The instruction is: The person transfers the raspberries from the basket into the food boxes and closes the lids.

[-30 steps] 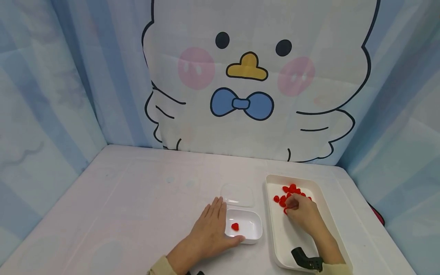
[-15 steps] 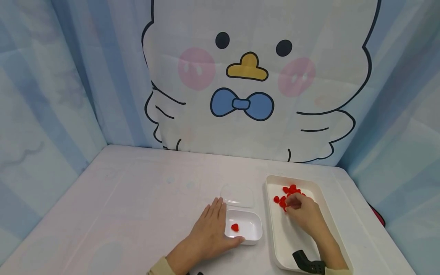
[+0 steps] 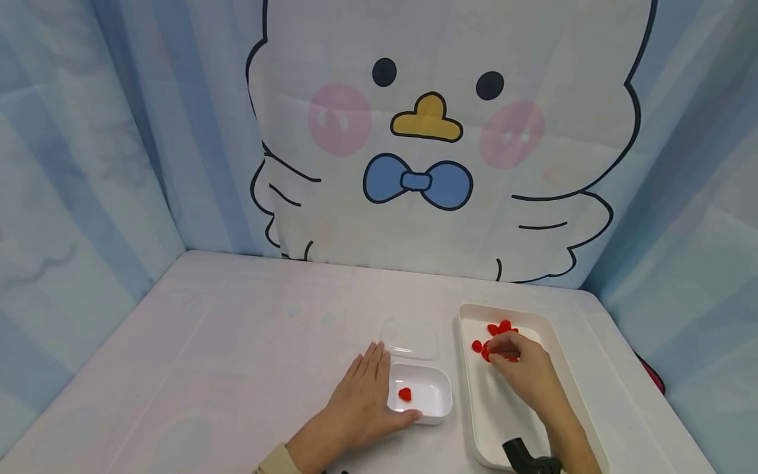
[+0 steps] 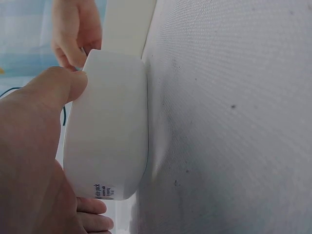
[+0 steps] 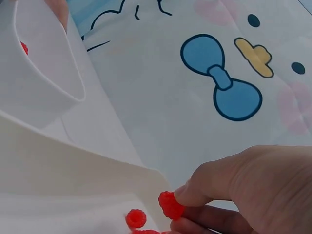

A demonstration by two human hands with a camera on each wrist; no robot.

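My right hand [image 3: 524,368] is over the long white tray [image 3: 494,415]. In the right wrist view its thumb and fingers pinch a red raspberry [image 5: 170,205]. Another raspberry [image 5: 136,218] lies just beyond it on the tray, and several more cluster at the tray's far end, partly hidden behind the hand. My left hand [image 3: 361,408] rests against the small white box [image 3: 435,395], fingers straight along its left side and thumb at its near rim. One raspberry [image 3: 405,394] lies inside this box. Printed text shows on the box's wall [image 4: 107,122] in the left wrist view.
A clear plastic lid [image 3: 408,338] lies on the white tabletop [image 3: 237,355] just behind the box. The tray stands right of the box, a narrow gap between them. A cartoon-printed curtain [image 3: 414,237] hangs along the table's back edge.
My right hand has shifted slightly among the raspberries in the tray, its fingertips moving a little away from me. My left hand and the box stay in place.
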